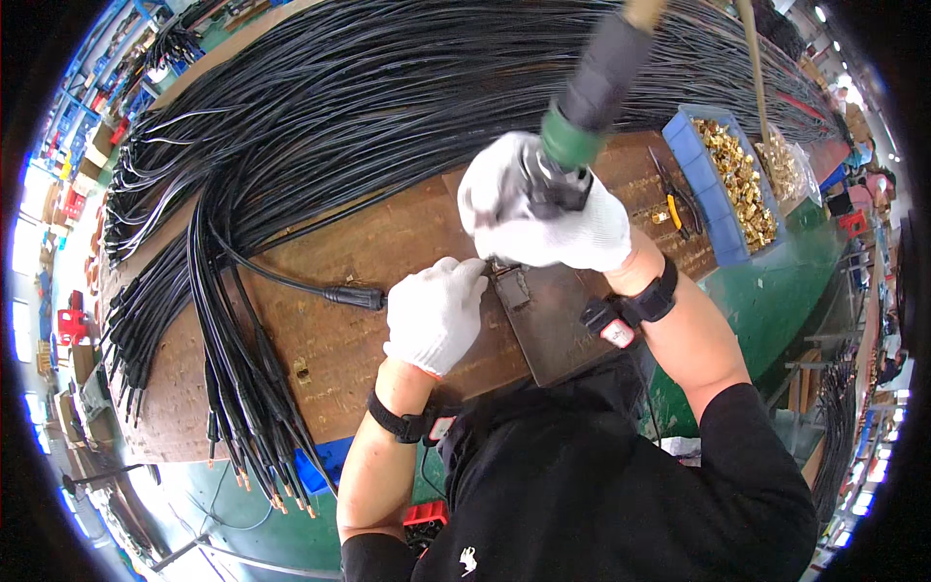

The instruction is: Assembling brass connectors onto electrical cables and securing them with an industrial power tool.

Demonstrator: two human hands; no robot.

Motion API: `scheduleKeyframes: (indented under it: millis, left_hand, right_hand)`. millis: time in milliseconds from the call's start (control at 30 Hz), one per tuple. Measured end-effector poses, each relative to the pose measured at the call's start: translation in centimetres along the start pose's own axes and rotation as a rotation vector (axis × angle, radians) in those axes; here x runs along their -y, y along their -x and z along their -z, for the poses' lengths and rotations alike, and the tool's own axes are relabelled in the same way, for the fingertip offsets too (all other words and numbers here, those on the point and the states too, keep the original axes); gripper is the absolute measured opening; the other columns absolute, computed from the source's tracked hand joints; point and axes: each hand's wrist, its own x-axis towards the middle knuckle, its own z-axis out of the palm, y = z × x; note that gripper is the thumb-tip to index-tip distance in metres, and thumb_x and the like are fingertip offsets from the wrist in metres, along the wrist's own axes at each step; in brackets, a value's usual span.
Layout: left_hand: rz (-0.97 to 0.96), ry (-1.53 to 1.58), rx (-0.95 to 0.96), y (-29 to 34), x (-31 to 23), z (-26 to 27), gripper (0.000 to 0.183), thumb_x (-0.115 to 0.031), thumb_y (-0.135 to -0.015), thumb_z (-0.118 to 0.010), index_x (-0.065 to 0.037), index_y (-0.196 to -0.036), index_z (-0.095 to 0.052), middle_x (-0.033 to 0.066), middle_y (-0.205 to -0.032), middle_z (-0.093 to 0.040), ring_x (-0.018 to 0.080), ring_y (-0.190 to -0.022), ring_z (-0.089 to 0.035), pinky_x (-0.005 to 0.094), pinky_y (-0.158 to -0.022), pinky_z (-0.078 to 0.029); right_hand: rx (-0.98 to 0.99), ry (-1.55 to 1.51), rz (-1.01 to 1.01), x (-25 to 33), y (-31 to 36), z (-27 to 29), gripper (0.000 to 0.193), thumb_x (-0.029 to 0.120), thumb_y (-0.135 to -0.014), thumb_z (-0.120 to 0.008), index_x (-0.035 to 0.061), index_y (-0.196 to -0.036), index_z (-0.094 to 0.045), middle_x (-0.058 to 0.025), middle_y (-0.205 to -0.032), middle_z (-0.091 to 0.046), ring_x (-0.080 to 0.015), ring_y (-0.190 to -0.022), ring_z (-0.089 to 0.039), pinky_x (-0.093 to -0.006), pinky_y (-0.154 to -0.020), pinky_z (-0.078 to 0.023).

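My right hand, in a white glove, is wrapped round the lower part of a power screwdriver. This tool is dark grey with a green collar, and it comes down at a slant from above. My left hand, also gloved, is closed, its fingertips at the edge of a dark metal plate just below the right hand. What its fingers hold is hidden. A black cable with a thick ribbed connector sleeve runs up to the left hand from the left. The tool's tip is hidden by my right hand.
Long black cables cover the back of the wooden table. A bundle of cable ends hangs over its front left edge. At the right stand a blue bin of brass parts and yellow-and-black-handled pliers.
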Motion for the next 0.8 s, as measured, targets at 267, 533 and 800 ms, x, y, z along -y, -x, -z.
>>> scheduleKeyframes:
  millis: [267,533,800]
  left_hand:
    - [0.030,0.034,-0.037,-0.1,0.2,-0.2,0.015,-0.022,-0.096,-0.071,-0.012,-0.107,-0.076,0.0115,-0.092,-0.073,0.0357,-0.081,-0.073,0.0467,-0.072,-0.057]
    - [0.025,0.012,-0.056,0.2,0.1,-0.4,0.012,-0.023,-0.095,-0.070,-0.012,-0.098,-0.073,0.0103,-0.089,-0.071,0.0360,-0.079,-0.072,0.0483,-0.070,-0.056]
    - [0.038,-0.004,-0.041,0.0,0.0,-0.5,0.010,-0.022,-0.094,-0.071,-0.012,-0.095,-0.073,0.0097,-0.085,-0.069,0.0346,-0.079,-0.072,0.0467,-0.070,-0.056]
  right_hand:
    - [0.086,-0.184,-0.024,0.1,0.5,0.2,0.033,0.004,-0.082,-0.086,0.0056,-0.112,-0.070,-0.0056,-0.106,-0.073,-0.0143,-0.096,-0.069,-0.0316,-0.087,-0.057]
    - [0.166,0.146,-0.056,-0.4,-0.8,-0.3,0.029,-0.002,-0.081,-0.083,0.0070,-0.104,-0.067,-0.0049,-0.098,-0.068,-0.0168,-0.094,-0.067,-0.0325,-0.087,-0.058]
    - [-0.083,0.062,-0.037,-1.6,0.4,-1.3,0.032,-0.008,-0.079,-0.081,0.0069,-0.102,-0.063,-0.0021,-0.095,-0.066,-0.0136,-0.090,-0.066,-0.0314,-0.085,-0.058]
